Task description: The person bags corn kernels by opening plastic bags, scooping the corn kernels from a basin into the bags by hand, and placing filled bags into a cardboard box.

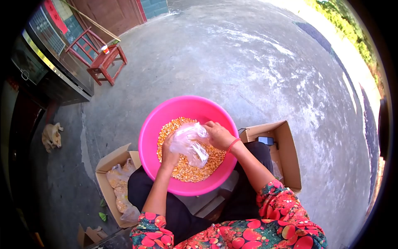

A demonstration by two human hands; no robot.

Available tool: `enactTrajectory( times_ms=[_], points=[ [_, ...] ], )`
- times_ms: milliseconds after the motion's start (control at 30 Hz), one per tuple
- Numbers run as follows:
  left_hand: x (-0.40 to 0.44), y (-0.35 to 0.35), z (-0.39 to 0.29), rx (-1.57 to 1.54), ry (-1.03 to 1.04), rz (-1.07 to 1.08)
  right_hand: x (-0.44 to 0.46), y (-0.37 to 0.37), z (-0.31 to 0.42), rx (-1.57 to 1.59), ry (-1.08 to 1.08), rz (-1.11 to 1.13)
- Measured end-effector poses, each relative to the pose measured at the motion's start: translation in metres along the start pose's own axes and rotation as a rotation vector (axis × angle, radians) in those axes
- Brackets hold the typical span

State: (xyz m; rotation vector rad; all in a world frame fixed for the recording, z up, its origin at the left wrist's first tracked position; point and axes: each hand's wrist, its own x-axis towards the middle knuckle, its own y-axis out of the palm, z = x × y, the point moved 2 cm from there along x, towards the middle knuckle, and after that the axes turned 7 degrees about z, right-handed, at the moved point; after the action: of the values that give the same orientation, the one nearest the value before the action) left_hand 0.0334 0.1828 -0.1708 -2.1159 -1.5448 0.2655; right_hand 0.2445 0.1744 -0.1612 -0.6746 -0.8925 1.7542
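Observation:
A thin, see-through plastic bag (191, 140) hangs crumpled between my hands, above a pink basin (150, 124). Loose yellow-orange corn kernels (186, 172) cover the basin's bottom. At the bag's left side, my left hand (169, 152) grips it, with some fingers hidden behind the plastic. My right hand (219, 135), with a red bracelet at the wrist, pinches the bag's upper right edge. The basin rests on my lap between my knees. Whether the bag has anything inside is hard to make out.
A cardboard box (107, 182) holding a filled plastic bag (121, 186) stands to the left. Another cardboard box (290, 157) on the right contains a dark device (265, 140). A red wooden chair (103, 62) bears a cup (105, 50). A dog (52, 137) lies at far left.

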Motion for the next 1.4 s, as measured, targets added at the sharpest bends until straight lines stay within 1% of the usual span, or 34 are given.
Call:
enactTrajectory(
  times_ms=[33,100,167,200,233,267,300,333,400,433,467,500,533,567,600,633,667,700,733,767,800,900,967,1000,1067,1100,1133,1200,1233,1267,1300,1333,1367,1400],
  points=[
    [0.000,0.001,0.001,0.132,0.133,-0.006,-0.002,0.006,0.003,-0.070,0.073,0.144],
    [0.000,0.000,-0.005,0.070,0.099,0.000,0.004,0.022,-0.011,-0.147,0.047,0.119],
    [-0.002,-0.003,-0.009,0.006,0.062,0.003,0.011,0.016,-0.015,0.158,0.006,0.138],
    [-0.003,-0.006,-0.009,-0.095,0.000,0.012,0.005,-0.005,0.004,0.401,-0.004,0.107],
    [-0.003,-0.010,-0.007,-0.195,-0.063,0.018,0.002,-0.020,0.017,0.731,0.010,0.238],
    [-0.006,-0.012,0.001,-0.196,-0.068,0.012,-0.002,-0.030,0.026,0.977,-0.110,0.247],
    [-0.009,-0.010,0.016,-0.346,-0.139,-0.039,-0.005,-0.037,0.029,1.224,-0.231,0.251],
    [-0.010,-0.006,0.030,-0.497,-0.206,-0.088,-0.006,-0.039,0.024,1.223,-0.229,0.252],
    [-0.007,0.001,0.045,-0.559,-0.180,-0.149,-0.002,-0.045,0.009,1.822,-0.311,0.048],
    [-0.008,0.003,0.051,-0.617,-0.157,-0.208,0.000,-0.042,0.006,1.822,-0.310,0.048],
    [-0.008,-0.002,0.027,-0.623,-0.159,-0.183,0.003,-0.036,-0.002,1.542,-0.049,-0.033],
    [-0.010,-0.001,0.027,-0.622,-0.160,-0.180,0.006,-0.028,-0.013,1.247,0.194,-0.109],
    [-0.011,0.000,0.026,-0.610,-0.104,-0.170,0.017,0.003,-0.030,0.807,0.008,-0.077],
    [-0.011,0.001,0.025,-0.597,-0.048,-0.161,0.010,-0.002,-0.004,0.251,-0.073,-0.177],
    [-0.010,-0.003,0.015,-0.596,-0.047,-0.158,0.008,0.010,0.002,0.090,-0.123,-0.149],
    [-0.011,-0.006,0.004,-0.321,-0.056,-0.011,0.007,0.027,0.004,-0.068,-0.170,-0.119],
    [-0.011,-0.008,-0.007,-0.044,-0.063,0.136,0.011,0.041,0.013,-0.083,-0.176,-0.096],
    [-0.008,-0.004,-0.015,-0.204,0.007,0.127,0.015,0.049,0.019,-0.100,-0.181,-0.073],
    [-0.006,0.000,-0.018,-0.078,0.099,0.106,0.005,0.054,0.015,-0.268,-0.161,0.176],
    [-0.005,0.003,-0.020,0.049,0.190,0.082,0.005,0.068,0.007,0.225,-0.054,0.234],
    [-0.005,0.007,-0.022,0.048,0.191,0.080,0.004,0.081,0.000,0.719,0.066,0.225],
    [-0.008,0.013,-0.031,0.055,0.231,0.095,-0.012,0.111,-0.004,1.314,0.148,0.175],
    [-0.012,0.016,-0.043,0.287,0.330,0.121,-0.028,0.105,0.003,1.168,-0.146,-0.030],
    [-0.012,0.018,-0.040,0.301,0.347,0.151,-0.028,0.105,0.005,1.167,-0.144,-0.028],
    [-0.012,0.021,-0.038,0.311,0.361,0.171,-0.025,0.105,0.010,1.471,-0.166,-0.043],
    [-0.011,0.022,-0.039,0.324,0.376,0.191,-0.027,0.103,0.010,1.471,-0.166,-0.043],
    [-0.012,0.020,-0.041,0.324,0.376,0.192,-0.029,0.099,0.009,1.636,-0.208,-0.027],
    [-0.011,0.013,-0.052,0.286,0.313,0.208,-0.030,0.076,0.021,1.802,-0.252,-0.010],
    [-0.009,0.012,-0.048,0.287,0.313,0.209,-0.031,0.060,0.028,1.637,-0.169,-0.030],
    [-0.008,0.010,-0.040,0.156,0.280,0.191,-0.031,0.049,0.032,1.469,-0.088,-0.048],
    [-0.006,0.005,-0.036,0.024,0.246,0.174,-0.022,0.059,0.023,1.548,-0.143,-0.110],
    [-0.005,-0.002,-0.031,0.085,0.187,0.248,-0.011,0.064,0.012,0.903,-0.169,-0.078],
    [-0.007,-0.006,-0.028,0.084,0.186,0.248,-0.001,0.063,0.008,0.264,-0.186,-0.124],
    [-0.008,-0.009,-0.024,0.153,0.100,0.252,0.002,0.066,0.006,-0.009,-0.205,-0.134]
  ],
)
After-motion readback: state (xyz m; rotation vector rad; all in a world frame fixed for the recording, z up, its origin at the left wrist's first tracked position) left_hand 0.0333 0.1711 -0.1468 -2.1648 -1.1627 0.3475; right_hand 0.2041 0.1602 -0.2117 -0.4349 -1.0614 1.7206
